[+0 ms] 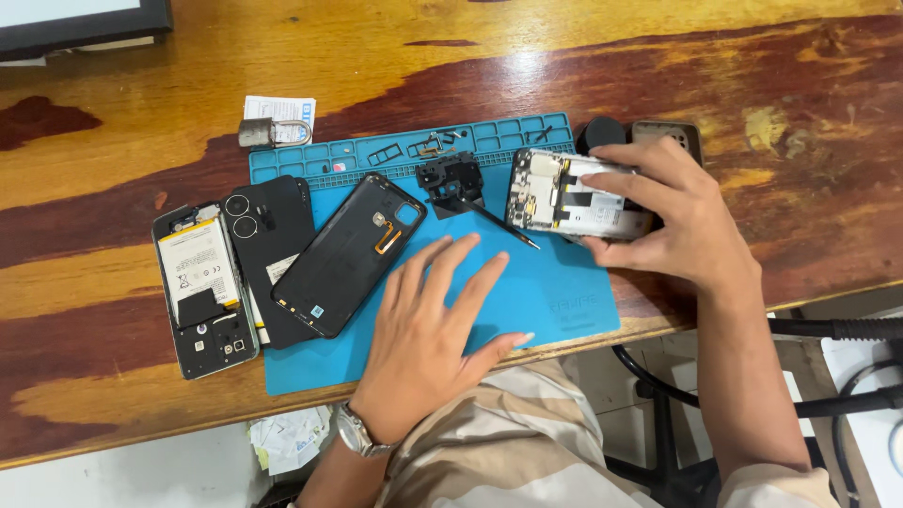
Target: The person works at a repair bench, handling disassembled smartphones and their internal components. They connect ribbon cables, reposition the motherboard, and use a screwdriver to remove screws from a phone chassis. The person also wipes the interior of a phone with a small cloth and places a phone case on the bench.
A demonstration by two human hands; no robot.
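Right hand (673, 221) grips opened phone chassis (576, 196) at mat's far right | left hand (435, 325) spread flat on blue repair mat (555, 296), near black back cover (348, 252) | step: mid-disassembly, likely | next: needs a steady hold; tweezers (499, 218) lie just left.

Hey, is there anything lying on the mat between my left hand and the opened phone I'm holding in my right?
Yes. A thin dark tool lies slanted on the blue mat, between the left hand and the opened phone in the right hand. Just behind the tool sits a small black part. Nothing else intervenes.
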